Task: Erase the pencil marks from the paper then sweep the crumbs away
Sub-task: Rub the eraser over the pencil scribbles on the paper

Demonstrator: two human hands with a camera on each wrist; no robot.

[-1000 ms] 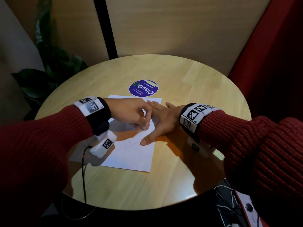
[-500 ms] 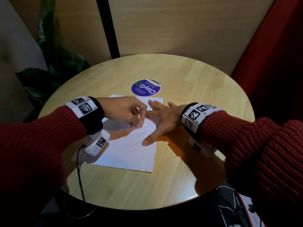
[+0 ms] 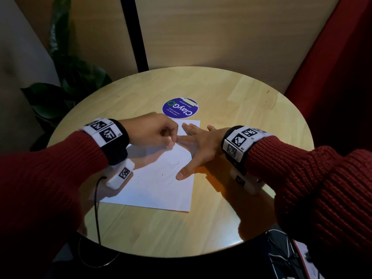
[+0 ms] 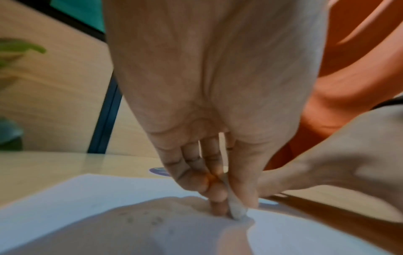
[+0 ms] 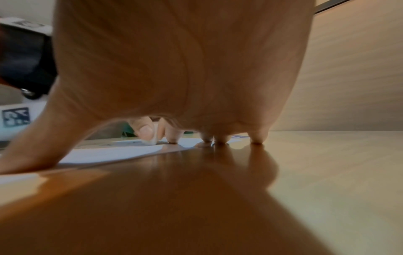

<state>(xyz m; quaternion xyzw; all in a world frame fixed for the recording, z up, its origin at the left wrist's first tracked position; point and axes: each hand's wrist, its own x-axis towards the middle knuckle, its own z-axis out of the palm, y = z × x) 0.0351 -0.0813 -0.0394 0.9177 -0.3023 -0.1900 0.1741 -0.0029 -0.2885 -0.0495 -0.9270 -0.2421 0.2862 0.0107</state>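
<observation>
Head view: the paper [image 3: 153, 184] lies on the table [image 3: 231, 109], right hand [image 3: 198, 147] flat, fingers spread, pinning it. Left wrist view: left hand [image 4: 209, 120] pinches the eraser [image 4: 236, 209] on the sheet. Right wrist view: fingertips [image 5: 257, 138] pressed down. Best to rub in short strokes beside the pinning fingers, so the sheet won't buckle

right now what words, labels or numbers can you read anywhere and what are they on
"ClayGO": large white and green letters, upside down to the camera, on the round purple sticker on the table.
Smaller white lines on that sticker: too small to read surely.
"R2": on the right wrist band.
Other small print on the wrist bands: too blurred to read.
Paper: faint pencil marks only, no words.
</observation>
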